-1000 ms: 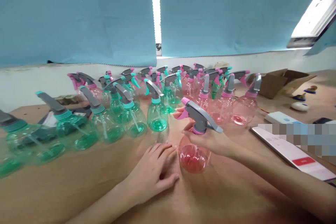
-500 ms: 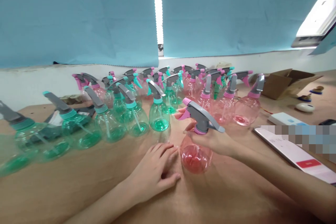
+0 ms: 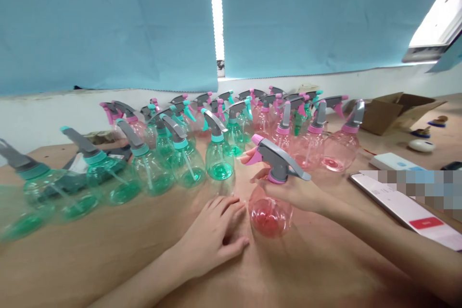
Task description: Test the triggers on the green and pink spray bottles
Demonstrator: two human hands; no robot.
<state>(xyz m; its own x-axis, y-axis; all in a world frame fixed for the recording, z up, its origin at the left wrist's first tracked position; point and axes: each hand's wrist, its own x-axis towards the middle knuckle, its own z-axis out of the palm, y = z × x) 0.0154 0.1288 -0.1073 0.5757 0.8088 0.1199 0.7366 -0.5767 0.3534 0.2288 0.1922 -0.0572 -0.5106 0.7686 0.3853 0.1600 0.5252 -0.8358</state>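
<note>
A pink transparent spray bottle [image 3: 271,216] with a grey and pink trigger head stands upright in front of me. My right hand [image 3: 279,190] is wrapped round its neck from behind and the right, with one finger stretched out beyond the pink trigger; part of the hand is hidden by the head. Flat on the table to the left of this bottle rests my left hand [image 3: 216,233], fingers loosely spread and holding nothing. Its fingertips come close to the bottle's base. The nearest other bottle is a green spray bottle [image 3: 220,169], a little beyond my left hand.
Several green spray bottles curve along the left, and pink ones [image 3: 339,151] stand at the right. Mixed bottles crowd the back. Farther right are an opened cardboard box [image 3: 382,115], a white mouse [image 3: 421,146], a white box [image 3: 395,161] and a phone [image 3: 393,204].
</note>
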